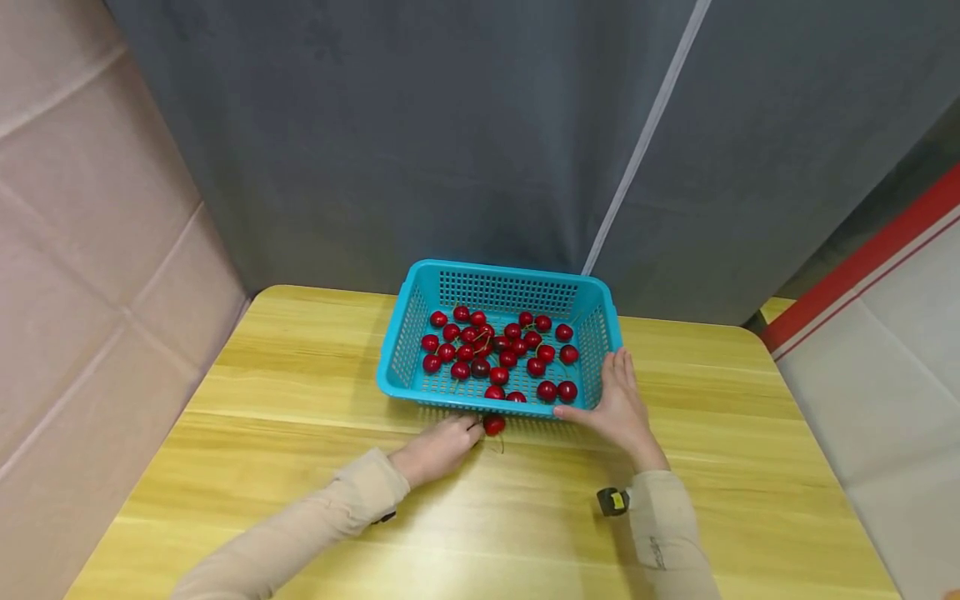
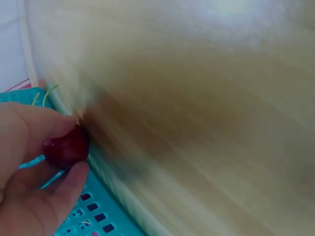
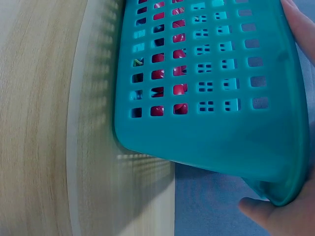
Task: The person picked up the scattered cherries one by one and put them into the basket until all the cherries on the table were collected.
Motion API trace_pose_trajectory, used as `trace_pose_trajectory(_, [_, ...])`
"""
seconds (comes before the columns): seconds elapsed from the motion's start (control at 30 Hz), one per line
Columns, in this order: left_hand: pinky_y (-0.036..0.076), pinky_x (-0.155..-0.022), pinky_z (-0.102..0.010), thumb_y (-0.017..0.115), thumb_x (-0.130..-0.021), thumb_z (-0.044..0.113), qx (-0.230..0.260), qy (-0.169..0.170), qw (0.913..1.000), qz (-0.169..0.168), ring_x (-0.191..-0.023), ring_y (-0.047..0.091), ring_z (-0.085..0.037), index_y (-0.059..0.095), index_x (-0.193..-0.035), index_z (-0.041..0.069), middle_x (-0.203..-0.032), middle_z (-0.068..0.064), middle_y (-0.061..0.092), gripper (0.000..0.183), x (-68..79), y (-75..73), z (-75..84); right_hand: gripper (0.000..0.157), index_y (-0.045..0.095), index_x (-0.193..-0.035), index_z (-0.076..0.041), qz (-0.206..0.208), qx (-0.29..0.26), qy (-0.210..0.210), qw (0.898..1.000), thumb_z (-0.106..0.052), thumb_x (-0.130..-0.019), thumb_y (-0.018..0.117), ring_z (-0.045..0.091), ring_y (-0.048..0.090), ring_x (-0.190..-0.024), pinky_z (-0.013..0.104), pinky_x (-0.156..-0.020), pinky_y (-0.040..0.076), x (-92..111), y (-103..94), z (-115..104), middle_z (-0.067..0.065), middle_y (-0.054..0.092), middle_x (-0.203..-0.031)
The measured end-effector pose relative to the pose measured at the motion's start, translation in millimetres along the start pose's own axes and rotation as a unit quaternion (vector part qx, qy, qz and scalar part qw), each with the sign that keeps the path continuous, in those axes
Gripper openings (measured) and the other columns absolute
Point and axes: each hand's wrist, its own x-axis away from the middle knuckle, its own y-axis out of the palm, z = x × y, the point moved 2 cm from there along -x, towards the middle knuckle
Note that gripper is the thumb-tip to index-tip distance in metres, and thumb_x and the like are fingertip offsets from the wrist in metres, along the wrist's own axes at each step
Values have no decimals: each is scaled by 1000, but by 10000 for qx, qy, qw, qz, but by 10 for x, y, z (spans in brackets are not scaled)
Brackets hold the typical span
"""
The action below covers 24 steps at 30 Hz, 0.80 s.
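Observation:
A blue plastic basket [image 1: 498, 272] with perforated walls holds many red cherries [image 1: 507, 358], some with green stems. Just in front of its near wall, my left hand [image 1: 442, 448] pinches one cherry [image 1: 494, 425] by its right-hand reach, with the stem pointing toward me. The left wrist view shows that cherry [image 2: 67, 147] between thumb and fingertips, close to the basket wall [image 2: 98, 216]. My right hand [image 1: 618, 408] grips the basket's near right corner, thumb on the front rim and fingers along the right side. Part of those fingers is cut off in the right wrist view.
The basket stands on a light wooden table [image 1: 285, 400], toward its far edge. A grey curtain [image 1: 412, 150] hangs behind. Pale padded panels [image 1: 90, 250] rise on the left, and a white surface with a red band [image 1: 862, 258] stands on the right.

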Motion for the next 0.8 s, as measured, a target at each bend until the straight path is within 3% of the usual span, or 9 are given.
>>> trace_pose_trajectory(0.23, [52,-70,-24,65,-80,7,194,-49,9997,118,-78,60,-17,64,-96,4,-91,-8,62,16,9,-2,12,129,2,-141,9,-27,18,66,10000,-67,-60,68,32,-13,-137,54,-107,10,-3,3,3,23,-11,-148])
trace_pose_trajectory(0.4, [52,-71,-23,64,-81,9,480,-24,9986,210,-78,60,-16,64,-94,5,-89,-7,61,14,28,-100,33,130,2,-141,9,-58,-21,77,10000,-68,-60,67,32,-14,-136,54,-107,10,7,-2,-4,22,-13,-148])
trace_pose_trajectory(0.57, [50,-71,-20,65,-81,13,805,131,9966,119,-76,56,-12,63,-93,7,-85,-2,59,13,12,-310,98,129,2,-141,9,-20,-19,78,10000,-67,-60,68,34,-12,-137,55,-107,11,12,-8,-4,22,-12,-148])
trace_pose_trajectory(0.8, [49,-71,-20,66,-79,10,1273,376,9909,231,-79,56,-13,61,-97,5,-88,-2,58,20,-116,-771,135,128,3,-141,9,-27,-12,56,10000,-66,-61,68,32,-14,-137,55,-107,11,5,-5,-11,23,-12,-148])
